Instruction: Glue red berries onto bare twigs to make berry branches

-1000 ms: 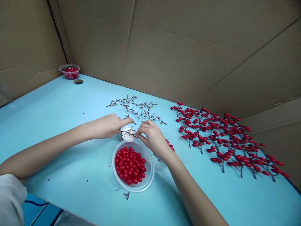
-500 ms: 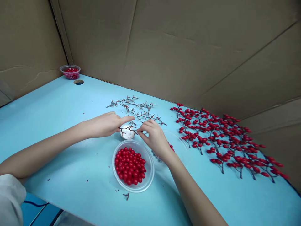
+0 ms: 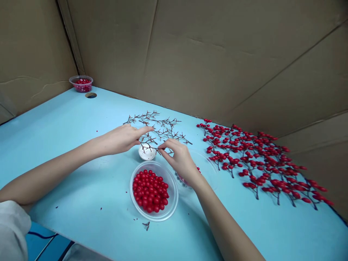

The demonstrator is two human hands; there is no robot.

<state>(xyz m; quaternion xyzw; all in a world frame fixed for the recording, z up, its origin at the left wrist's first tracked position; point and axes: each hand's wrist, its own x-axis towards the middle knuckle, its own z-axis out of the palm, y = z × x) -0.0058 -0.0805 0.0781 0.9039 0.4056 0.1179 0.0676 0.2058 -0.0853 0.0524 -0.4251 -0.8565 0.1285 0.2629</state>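
My right hand (image 3: 178, 157) pinches a thin brown bare twig stem (image 3: 152, 147) between thumb and fingertips. The twig's forked tips point left, over a small white cup (image 3: 147, 152) with dark specks on it. My left hand (image 3: 123, 139) is just beyond the twig's left end, index finger stretched out and apart from the thumb. Whether it touches the tips I cannot tell. In front of both hands stands a clear round bowl (image 3: 174, 203) holding red berry beads (image 3: 150, 191). Behind the hands lie several bare twig stems (image 3: 163, 123).
Finished red berry sprigs (image 3: 250, 156) spread over the right side of the blue table (image 3: 81, 174). Partly behind my right wrist is a clear shallow dish (image 3: 208, 170) with red bits. A tub of red pieces (image 3: 82, 84) stands at the far left corner by the cardboard wall (image 3: 176, 54).
My left hand has shifted slightly up and left, away from the twig's tips, its thumb and index finger now farther apart. My right hand still pinches the twig in nearly the same place.
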